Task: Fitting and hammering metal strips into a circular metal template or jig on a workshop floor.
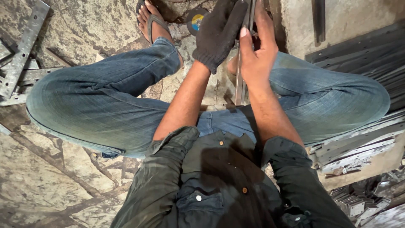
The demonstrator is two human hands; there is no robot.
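I look down at my own lap, seated low in blue jeans and a dark shirt. My left hand [219,31], in a dark knit glove, is closed around the upper part of a long narrow metal strip [239,80]. My right hand [257,48], bare, grips the same strip just beside it, thumb along the metal. The strip runs upright between my knees down to the stone floor. Its top end is hidden by the frame edge and my hands.
Perforated metal angle bars [21,55] lie at the left. A stack of flat metal strips [363,55] sits at the right, more pieces [354,152] below it. A round grinding disc [196,21] lies on the floor by my sandalled foot [152,21].
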